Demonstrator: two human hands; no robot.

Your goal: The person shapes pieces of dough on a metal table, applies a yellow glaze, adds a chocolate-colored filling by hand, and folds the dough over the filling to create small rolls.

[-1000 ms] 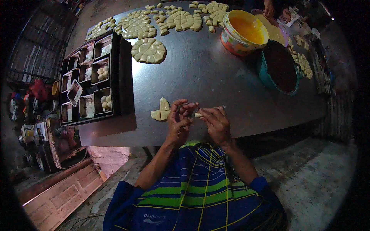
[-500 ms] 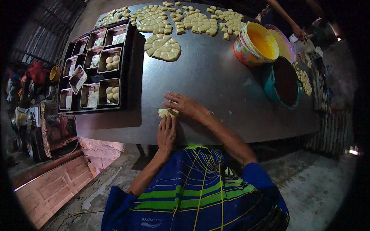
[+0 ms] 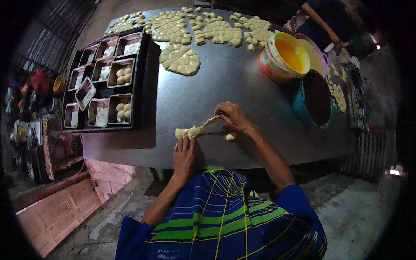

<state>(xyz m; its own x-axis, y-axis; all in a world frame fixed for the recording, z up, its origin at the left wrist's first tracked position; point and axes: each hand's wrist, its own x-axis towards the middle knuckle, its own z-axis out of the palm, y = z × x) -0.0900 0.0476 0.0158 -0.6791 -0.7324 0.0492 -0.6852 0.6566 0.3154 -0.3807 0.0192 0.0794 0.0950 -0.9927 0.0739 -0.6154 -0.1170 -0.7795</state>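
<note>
Left hand (image 3: 184, 151) and right hand (image 3: 236, 117) are apart, with a stretched piece of dough (image 3: 185, 132) between them. The left hand lies flat, its fingertips pushing on the fat end of the dough. The right hand pinches the other end, which is long and thin. That end is farther right and a bit farther out over the table (image 3: 216, 86). A small dough lump (image 3: 230, 137) sits on the near side of the right hand, apart from the long piece. To the left is a black tray (image 3: 141, 69) of little pans (image 3: 99, 112); two hold pale dough balls (image 3: 124, 76). Farther out lies a flat dough round (image 3: 180, 60) with lines in it. To the right stand a teal tub (image 3: 300, 102) and a bucket (image 3: 271, 65) of orange-yellow liquid. More dough rounds (image 3: 222, 32) lie far back, and another person (image 3: 320, 21) is at the far right.
</note>
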